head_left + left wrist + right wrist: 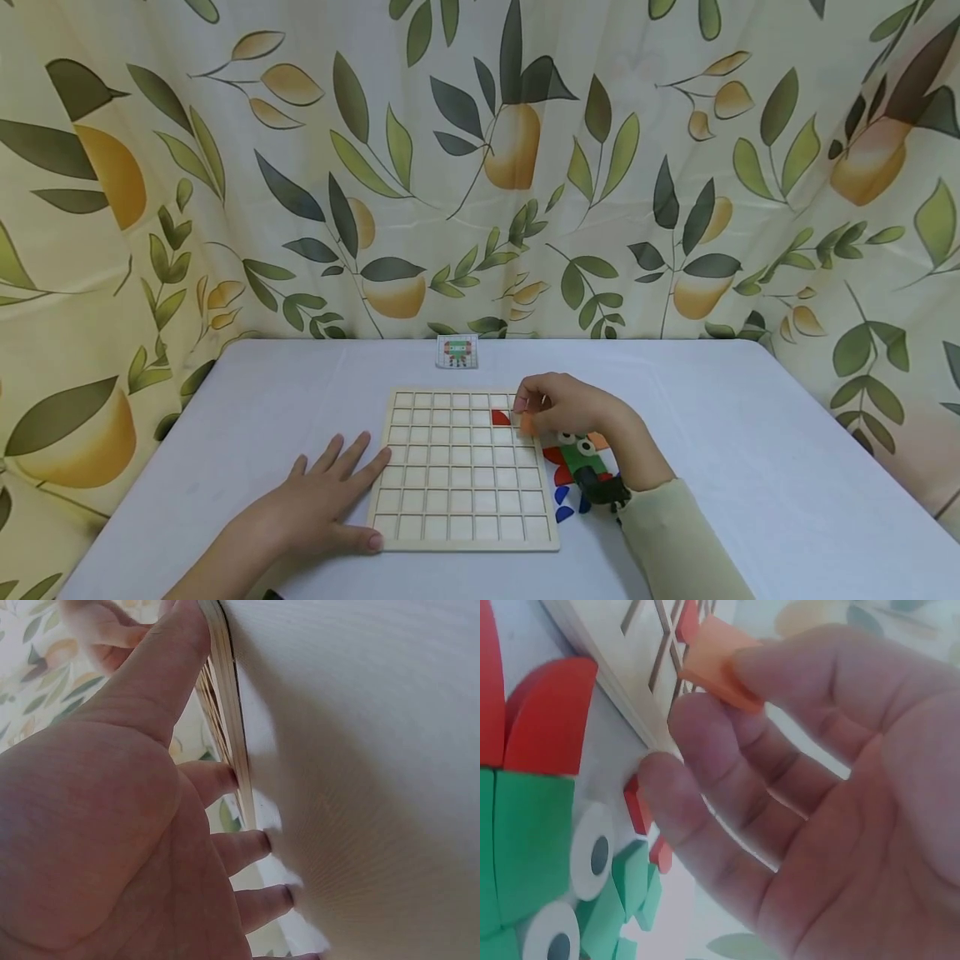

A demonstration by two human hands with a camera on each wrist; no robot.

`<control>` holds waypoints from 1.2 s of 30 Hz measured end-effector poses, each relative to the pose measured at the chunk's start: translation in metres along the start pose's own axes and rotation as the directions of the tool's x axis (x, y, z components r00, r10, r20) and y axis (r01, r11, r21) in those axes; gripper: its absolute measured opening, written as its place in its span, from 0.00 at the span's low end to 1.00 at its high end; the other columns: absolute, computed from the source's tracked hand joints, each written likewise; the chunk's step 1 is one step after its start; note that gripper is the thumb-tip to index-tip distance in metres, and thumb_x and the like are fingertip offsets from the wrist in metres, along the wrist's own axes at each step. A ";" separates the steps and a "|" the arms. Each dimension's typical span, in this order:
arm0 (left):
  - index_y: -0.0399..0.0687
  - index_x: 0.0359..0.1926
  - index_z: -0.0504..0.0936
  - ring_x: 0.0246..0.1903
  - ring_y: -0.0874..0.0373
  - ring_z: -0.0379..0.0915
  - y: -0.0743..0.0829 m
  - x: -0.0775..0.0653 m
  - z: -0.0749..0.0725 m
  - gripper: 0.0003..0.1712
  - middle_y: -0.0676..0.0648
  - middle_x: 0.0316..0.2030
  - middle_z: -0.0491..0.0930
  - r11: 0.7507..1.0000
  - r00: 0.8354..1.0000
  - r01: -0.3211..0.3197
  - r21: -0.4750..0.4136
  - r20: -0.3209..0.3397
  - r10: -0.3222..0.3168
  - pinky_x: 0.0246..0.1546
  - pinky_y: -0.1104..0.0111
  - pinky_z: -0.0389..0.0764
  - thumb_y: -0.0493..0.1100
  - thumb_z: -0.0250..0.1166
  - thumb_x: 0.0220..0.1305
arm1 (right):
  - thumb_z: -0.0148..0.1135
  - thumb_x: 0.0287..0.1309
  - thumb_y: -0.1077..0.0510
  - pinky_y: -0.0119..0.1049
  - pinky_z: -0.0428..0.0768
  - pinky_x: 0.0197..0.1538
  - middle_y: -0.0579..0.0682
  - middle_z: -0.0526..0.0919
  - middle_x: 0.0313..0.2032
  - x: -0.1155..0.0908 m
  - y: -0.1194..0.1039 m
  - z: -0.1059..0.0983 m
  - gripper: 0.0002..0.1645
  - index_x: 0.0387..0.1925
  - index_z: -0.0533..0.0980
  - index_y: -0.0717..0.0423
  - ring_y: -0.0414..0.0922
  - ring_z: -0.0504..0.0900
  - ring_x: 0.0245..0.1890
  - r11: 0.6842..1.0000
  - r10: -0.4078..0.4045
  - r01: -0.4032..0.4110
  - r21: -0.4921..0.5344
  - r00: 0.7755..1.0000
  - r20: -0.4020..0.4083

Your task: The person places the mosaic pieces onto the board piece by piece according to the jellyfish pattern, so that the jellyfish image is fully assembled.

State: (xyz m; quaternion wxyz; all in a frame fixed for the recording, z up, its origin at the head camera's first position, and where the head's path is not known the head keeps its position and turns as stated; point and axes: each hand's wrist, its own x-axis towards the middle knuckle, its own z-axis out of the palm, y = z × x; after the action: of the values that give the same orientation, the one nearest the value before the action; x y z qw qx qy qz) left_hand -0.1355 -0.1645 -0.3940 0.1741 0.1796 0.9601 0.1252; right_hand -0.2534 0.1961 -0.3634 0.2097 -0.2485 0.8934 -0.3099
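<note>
A pale wooden grid board [457,502] lies flat on the table. My left hand [318,500] rests at its left side, fingers spread on the tabletop, with the index fingertip and thumb touching the edge. In the left wrist view the thumb [161,671] lies along the board's side. Over the upper right part of the grid, my right hand [573,406] pinches a flat orange square block [718,660] between thumb and fingers. Just left of that block, a red quarter-round block [499,417] sits in a grid cell.
Right of the board, partly under the right forearm, lie green blocks [532,844], red blocks [551,712], blue rounded blocks [564,514] and white eye discs [591,851]. A small picture card [457,352] lies behind the board. A patterned curtain [465,208] hangs beyond the table.
</note>
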 end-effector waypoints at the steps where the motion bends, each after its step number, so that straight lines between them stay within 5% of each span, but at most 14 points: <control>1: 0.61 0.78 0.55 0.76 0.31 0.36 0.000 0.000 0.000 0.64 0.41 0.79 0.45 1.000 1.000 0.001 0.000 0.002 -0.001 0.61 0.24 0.45 0.80 0.64 0.44 | 0.63 0.59 0.64 0.40 0.76 0.38 0.47 0.79 0.34 0.001 0.000 0.001 0.07 0.40 0.79 0.53 0.47 0.75 0.36 1.000 -0.009 0.009 0.004 1.000 -0.008; 16: 0.61 0.78 0.55 0.76 0.32 0.36 0.001 -0.004 0.001 0.63 0.41 0.79 0.45 1.000 1.000 -0.016 -0.017 -0.004 0.016 0.61 0.25 0.45 0.79 0.65 0.45 | 0.65 0.59 0.64 0.39 0.79 0.37 0.46 0.80 0.35 0.014 -0.011 0.016 0.09 0.42 0.81 0.53 0.45 0.78 0.29 0.997 -0.073 0.076 0.008 0.984 -0.162; 36: 0.61 0.78 0.55 0.76 0.32 0.36 0.001 0.000 -0.002 0.62 0.41 0.79 0.45 1.000 1.000 0.000 -0.014 0.010 0.000 0.61 0.24 0.45 0.78 0.66 0.45 | 0.70 0.60 0.58 0.36 0.80 0.40 0.42 0.83 0.32 0.033 -0.026 0.024 0.05 0.38 0.81 0.48 0.43 0.81 0.31 0.991 -0.130 0.126 -0.032 0.982 -0.140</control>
State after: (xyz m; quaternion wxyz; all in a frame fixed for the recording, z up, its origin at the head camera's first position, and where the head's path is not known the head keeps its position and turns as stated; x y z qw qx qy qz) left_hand -0.1353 -0.1638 -0.3920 0.1801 0.1790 0.9583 0.1308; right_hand -0.2579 0.1486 -0.3709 0.1226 -0.2853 0.8918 -0.3291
